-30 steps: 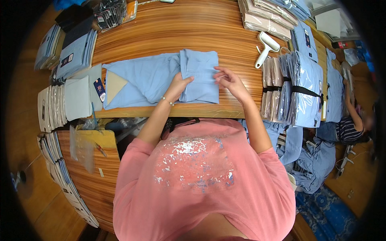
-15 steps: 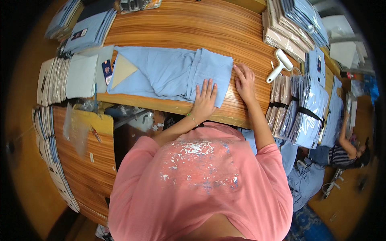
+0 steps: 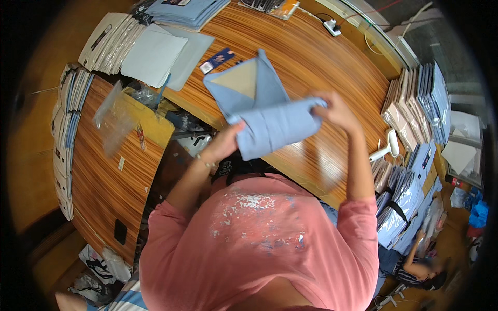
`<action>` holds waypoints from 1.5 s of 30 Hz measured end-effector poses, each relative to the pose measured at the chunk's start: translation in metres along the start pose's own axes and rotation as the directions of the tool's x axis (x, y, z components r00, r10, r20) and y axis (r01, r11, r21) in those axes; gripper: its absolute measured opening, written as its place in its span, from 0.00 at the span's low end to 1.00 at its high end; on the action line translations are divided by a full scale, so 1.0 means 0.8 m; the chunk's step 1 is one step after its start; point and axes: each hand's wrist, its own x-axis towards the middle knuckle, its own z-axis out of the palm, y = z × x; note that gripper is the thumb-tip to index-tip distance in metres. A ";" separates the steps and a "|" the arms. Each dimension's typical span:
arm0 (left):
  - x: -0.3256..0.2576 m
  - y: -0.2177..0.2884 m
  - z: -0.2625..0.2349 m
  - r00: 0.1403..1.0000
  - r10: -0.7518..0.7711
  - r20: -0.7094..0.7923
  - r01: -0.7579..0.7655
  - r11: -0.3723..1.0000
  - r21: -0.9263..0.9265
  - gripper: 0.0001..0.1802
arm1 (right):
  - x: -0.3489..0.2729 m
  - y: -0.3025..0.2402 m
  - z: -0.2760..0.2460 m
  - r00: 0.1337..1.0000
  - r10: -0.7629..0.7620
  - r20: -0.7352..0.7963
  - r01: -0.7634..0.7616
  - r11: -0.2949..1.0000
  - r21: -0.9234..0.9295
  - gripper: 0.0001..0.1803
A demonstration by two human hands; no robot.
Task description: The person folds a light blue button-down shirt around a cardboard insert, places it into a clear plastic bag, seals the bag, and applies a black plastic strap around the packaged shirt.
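Observation:
A light blue garment (image 3: 282, 127) is lifted partly off the table, its near portion folded over and held up between my hands. My left hand (image 3: 223, 142) grips the left corner of the fold, thumb on top. At the other end, my right hand (image 3: 337, 111), slightly blurred, has its fingers closed around the upper right corner. The far end of the garment lies flat on the wooden table and shows a beige triangular panel (image 3: 236, 80). Just beyond its left corner lies a dark blue tag (image 3: 217, 60).
Stacked grey-white sheets (image 3: 154, 56) and bagged garments (image 3: 111, 41) stand at the far left. A white lint roller (image 3: 386, 146) lies at the right beside more bagged piles (image 3: 397, 207). A phone (image 3: 120, 231) rests on the left table. A co-worker (image 3: 415, 269) is at lower right.
The garment lay stretched flat under my left hand, with my right hand beside its end. Now both hands grip that end, raised and folded back to the left. The view has turned.

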 end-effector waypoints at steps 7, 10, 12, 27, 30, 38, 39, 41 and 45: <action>0.108 0.060 -0.147 0.863 0.340 -0.373 -0.120 0.856 0.502 0.20 | 0.174 0.165 0.071 0.861 0.151 -0.486 -0.160 0.987 0.022 0.15; 0.120 0.054 -0.170 0.859 0.395 -0.327 -0.141 0.795 0.590 0.16 | 0.179 0.171 0.070 0.926 0.205 -0.318 -0.219 0.976 -0.010 0.12; 0.122 0.048 -0.170 0.835 0.462 -0.300 -0.176 0.740 0.649 0.14 | 0.177 0.163 0.073 0.897 0.281 -0.341 -0.249 0.959 0.135 0.12; 0.156 0.050 -0.187 0.712 0.626 -0.319 -0.158 0.585 0.795 0.05 | 0.211 0.121 0.081 0.778 0.541 -0.318 -0.253 0.734 0.630 0.05; 0.159 0.063 -0.172 0.646 0.705 -0.294 -0.076 0.442 0.894 0.03 | 0.211 0.127 0.083 0.772 0.539 -0.337 -0.243 0.740 0.627 0.06; 0.159 0.066 -0.181 0.815 0.435 -0.382 -0.158 0.802 0.576 0.07 | 0.225 0.152 0.085 0.772 0.455 -0.445 -0.211 0.843 0.495 0.09; 0.160 0.067 -0.183 0.806 0.443 -0.392 -0.133 0.782 0.609 0.08 | 0.228 0.152 0.088 0.754 0.427 -0.499 -0.197 0.872 0.447 0.11; 0.162 0.072 -0.181 0.787 0.462 -0.408 -0.085 0.737 0.671 0.09 | 0.233 0.151 0.089 0.727 0.401 -0.558 -0.236 0.909 0.345 0.15; 0.142 0.106 -0.169 0.790 0.380 -0.482 0.027 0.763 0.646 0.16 | 0.238 0.143 0.096 0.665 0.298 -0.685 -0.415 0.910 -0.007 0.20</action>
